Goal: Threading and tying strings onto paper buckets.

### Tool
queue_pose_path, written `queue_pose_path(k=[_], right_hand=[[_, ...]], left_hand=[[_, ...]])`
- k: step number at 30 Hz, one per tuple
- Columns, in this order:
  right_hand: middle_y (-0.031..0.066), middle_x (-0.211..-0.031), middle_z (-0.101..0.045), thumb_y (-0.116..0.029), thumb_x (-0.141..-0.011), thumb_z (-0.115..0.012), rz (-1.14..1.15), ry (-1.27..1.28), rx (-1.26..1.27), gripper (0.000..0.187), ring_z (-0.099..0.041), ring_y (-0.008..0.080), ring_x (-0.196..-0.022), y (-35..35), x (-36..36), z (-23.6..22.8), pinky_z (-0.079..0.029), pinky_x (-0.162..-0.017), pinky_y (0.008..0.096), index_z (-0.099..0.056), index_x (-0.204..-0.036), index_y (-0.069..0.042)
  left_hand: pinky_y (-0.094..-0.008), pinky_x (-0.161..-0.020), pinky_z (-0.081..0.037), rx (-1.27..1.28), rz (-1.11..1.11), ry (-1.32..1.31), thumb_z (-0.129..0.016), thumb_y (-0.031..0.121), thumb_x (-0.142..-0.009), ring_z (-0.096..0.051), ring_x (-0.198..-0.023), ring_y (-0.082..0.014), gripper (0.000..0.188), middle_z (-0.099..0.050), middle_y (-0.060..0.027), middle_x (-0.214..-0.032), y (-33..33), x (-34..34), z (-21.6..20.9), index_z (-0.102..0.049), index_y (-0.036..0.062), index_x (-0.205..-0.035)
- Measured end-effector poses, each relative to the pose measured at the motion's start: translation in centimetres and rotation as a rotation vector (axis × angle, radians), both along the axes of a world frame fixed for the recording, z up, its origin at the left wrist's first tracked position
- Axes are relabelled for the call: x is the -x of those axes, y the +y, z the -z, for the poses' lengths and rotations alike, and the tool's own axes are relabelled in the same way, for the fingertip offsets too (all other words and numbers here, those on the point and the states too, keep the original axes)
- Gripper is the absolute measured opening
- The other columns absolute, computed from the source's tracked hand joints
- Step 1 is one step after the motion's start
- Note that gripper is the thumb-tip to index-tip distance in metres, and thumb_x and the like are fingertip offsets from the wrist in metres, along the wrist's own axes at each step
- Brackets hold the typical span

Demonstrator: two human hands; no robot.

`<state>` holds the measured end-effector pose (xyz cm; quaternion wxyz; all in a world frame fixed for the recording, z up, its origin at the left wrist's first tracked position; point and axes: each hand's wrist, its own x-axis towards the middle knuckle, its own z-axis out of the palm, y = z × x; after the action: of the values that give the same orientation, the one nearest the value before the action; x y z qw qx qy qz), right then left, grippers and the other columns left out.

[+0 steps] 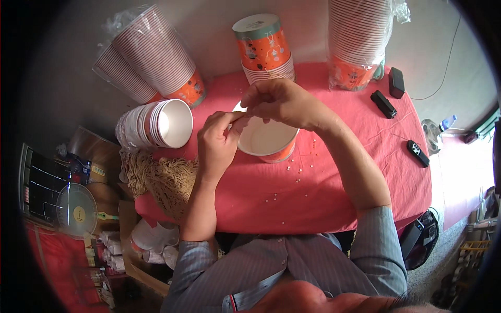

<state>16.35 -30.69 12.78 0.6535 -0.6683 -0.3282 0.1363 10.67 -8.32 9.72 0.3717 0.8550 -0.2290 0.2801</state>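
Both my hands meet over a white-lined paper bucket with an orange outside, which stands upright on the red cloth. My left hand is closed in a pinch at the bucket's left rim. From the right, my right hand reaches over the far side, its fingers curled together close to the left fingertips. Whatever lies between the fingertips is too small and too hidden to make out. Small white bits are scattered on the cloth to the right and in front of the bucket.
Nested paper buckets in clear plastic lean at the back left, with another stack at the back right. Upside-down buckets stand behind my hands. More buckets lie sideways left, beside beige cords. A remote lies right.
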Motion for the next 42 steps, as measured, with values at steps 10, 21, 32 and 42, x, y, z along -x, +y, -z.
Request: queue_pose_path(k=[10, 21, 32, 42], right_hand=[[0.0012, -0.082, -0.067, -0.012, -0.1, -0.071, 0.234, -0.37, 0.265, 0.018, -0.061, 0.0089, -0.076, 0.5, 1.1, 0.1, -0.05, -0.069, 0.0303, -0.076, -0.114, -0.002], [-0.0057, -0.074, -0.06, -0.018, -0.108, -0.07, 0.146, -0.043, -0.08, 0.013, -0.054, 0.0037, -0.065, -0.9, -0.6, -0.2, -0.043, -0.06, 0.0241, -0.075, -0.102, -0.006], [0.0008, -0.076, -0.069, -0.024, -0.105, -0.07, 0.161, 0.05, 0.118, 0.024, -0.061, 0.0058, -0.059, -2.6, -0.1, -2.2, -0.045, -0.054, 0.0226, -0.073, -0.119, -0.005], [0.0035, -0.09, -0.076, -0.012, -0.108, -0.068, -0.011, -0.057, -0.189, 0.019, -0.068, 0.0085, -0.075, -0.5, 0.2, -0.4, -0.056, -0.072, 0.026, -0.076, -0.124, -0.004]], left_hand=[[-0.036, -0.079, -0.058, 0.03, -0.071, -0.06, -0.08, -0.002, -0.093, -0.075, -0.088, -0.0238, 0.014, -0.078, -0.0105, -0.097, 1.8, -0.9, 0.3, -0.079, 0.0006, -0.107], [-0.0323, -0.076, -0.056, 0.052, -0.151, -0.067, -0.078, 0.001, -0.096, -0.073, -0.085, -0.0205, 0.01, -0.078, -0.0102, -0.097, 5.5, -3.4, 2.3, -0.079, 0.0006, -0.106], [-0.0231, -0.072, -0.05, 0.587, 0.198, 0.523, -0.076, 0.013, -0.104, -0.064, -0.08, -0.0052, 0.013, -0.076, -0.0002, -0.09, 5.9, -4.6, 4.8, -0.078, 0.0015, -0.11], [-0.023, -0.078, -0.053, 0.55, 0.219, 0.591, -0.073, 0.01, -0.105, -0.068, -0.089, -0.0061, 0.014, -0.079, -0.0021, -0.098, 5.2, -3.9, 4.5, -0.078, 0.0005, -0.115]])
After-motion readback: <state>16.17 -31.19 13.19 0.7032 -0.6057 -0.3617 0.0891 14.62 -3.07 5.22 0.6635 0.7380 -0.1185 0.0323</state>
